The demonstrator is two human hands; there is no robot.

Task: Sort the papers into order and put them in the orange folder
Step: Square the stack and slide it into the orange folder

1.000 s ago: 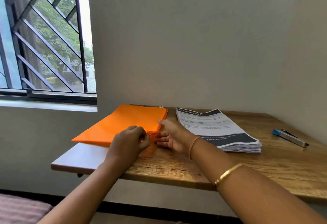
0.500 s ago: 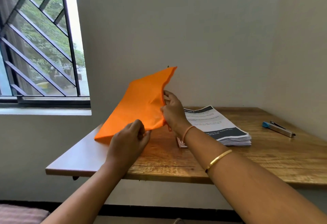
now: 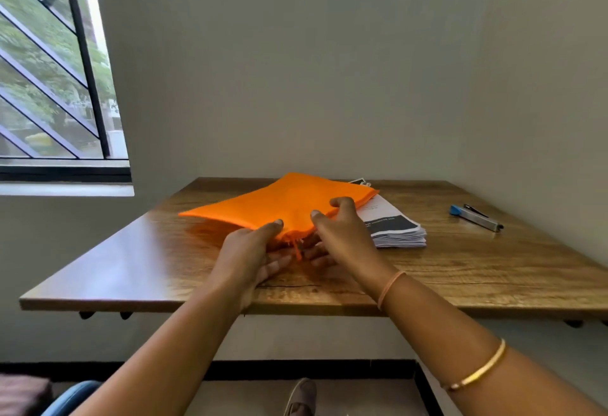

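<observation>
held soft orange fabric folder (image 3: pixel 283 203) just above wooden table (image 3: pixel 131 267), overlapping printed paper stack (image 3: pixel 396 228). pinched near edge, left hand (image 3: pixel 250 252) and right hand (image 3: pixel 343 239), thumbs atop, fingers beneath. seemed light, floppy; two-handed edge grip suited.

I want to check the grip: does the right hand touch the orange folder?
Touching. The head view shows the right hand pinching the near edge of the orange folder, with thumb and forefinger on top and the other fingers underneath.

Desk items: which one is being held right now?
The orange folder: both the left hand and the right hand grip its near edge, thumbs on top. No hand is on the paper stack or the stapler to its right.
</observation>
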